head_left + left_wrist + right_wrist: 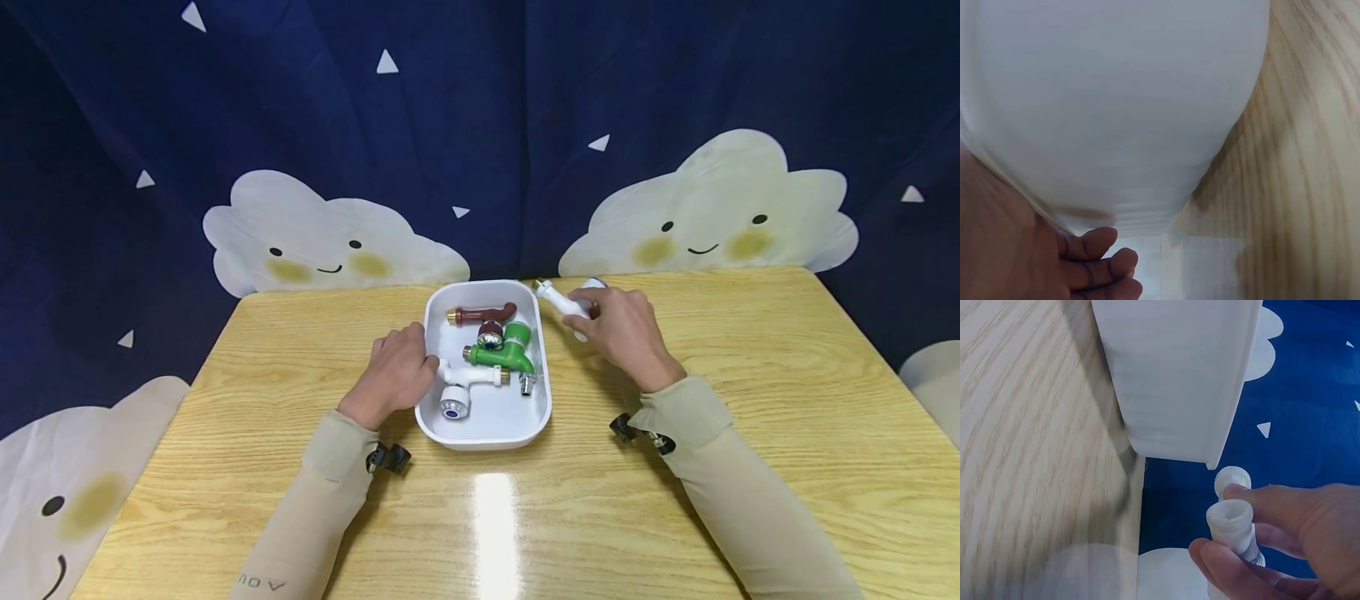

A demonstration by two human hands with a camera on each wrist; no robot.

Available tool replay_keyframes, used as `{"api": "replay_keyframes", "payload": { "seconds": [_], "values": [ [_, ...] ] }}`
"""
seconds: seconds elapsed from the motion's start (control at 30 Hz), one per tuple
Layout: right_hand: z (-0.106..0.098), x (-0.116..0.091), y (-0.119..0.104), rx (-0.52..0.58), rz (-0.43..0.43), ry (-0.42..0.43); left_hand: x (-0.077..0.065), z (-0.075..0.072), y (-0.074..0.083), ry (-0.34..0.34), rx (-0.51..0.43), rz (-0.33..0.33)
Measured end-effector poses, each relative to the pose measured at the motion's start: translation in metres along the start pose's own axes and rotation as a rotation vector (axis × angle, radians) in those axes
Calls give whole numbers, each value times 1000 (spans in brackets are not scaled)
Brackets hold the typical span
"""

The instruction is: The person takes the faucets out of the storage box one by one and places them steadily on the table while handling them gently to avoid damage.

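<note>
A white plastic tub (491, 432) stands on the table with several taps inside. A brown tap (480, 315) lies at the back, a green tap (501, 357) in the middle, and a white tap (472, 375) with a chrome-ended knob towards the front left. At the tub's left rim, my left hand (396, 372) grips the edge, its thumb over the rim and fingers curled by the outer wall. Just beyond the right rim, my right hand (621, 329) pinches another white tap (558, 298) between thumb and fingers. That tap's brass threaded end points to the back left.
The wooden table (750, 400) extends to both sides of the tub. Behind it hangs a dark blue cloth (480, 125) with clouds and white triangles. A small black camera mount (390, 458) sits on each wrist.
</note>
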State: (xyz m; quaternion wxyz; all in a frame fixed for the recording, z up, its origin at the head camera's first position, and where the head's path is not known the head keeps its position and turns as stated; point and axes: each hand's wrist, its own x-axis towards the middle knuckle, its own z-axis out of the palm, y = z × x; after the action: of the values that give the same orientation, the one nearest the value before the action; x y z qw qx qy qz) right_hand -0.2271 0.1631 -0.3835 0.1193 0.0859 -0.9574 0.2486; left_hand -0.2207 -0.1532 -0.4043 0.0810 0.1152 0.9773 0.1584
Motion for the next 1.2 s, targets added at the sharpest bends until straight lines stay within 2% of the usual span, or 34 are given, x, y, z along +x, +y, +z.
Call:
{"api": "replay_keyframes", "payload": {
  "seconds": [0.5,0.83,1.2],
  "values": [
    [0,0,4,2,53,-47,-1,-1,0,-5,-6,-6],
    [2,0,5,14,47,-64,-1,-1,0,1,1,6],
    [4,0,5,0,101,-128,-1,-2,1,-2,1,0]
  ]
}}
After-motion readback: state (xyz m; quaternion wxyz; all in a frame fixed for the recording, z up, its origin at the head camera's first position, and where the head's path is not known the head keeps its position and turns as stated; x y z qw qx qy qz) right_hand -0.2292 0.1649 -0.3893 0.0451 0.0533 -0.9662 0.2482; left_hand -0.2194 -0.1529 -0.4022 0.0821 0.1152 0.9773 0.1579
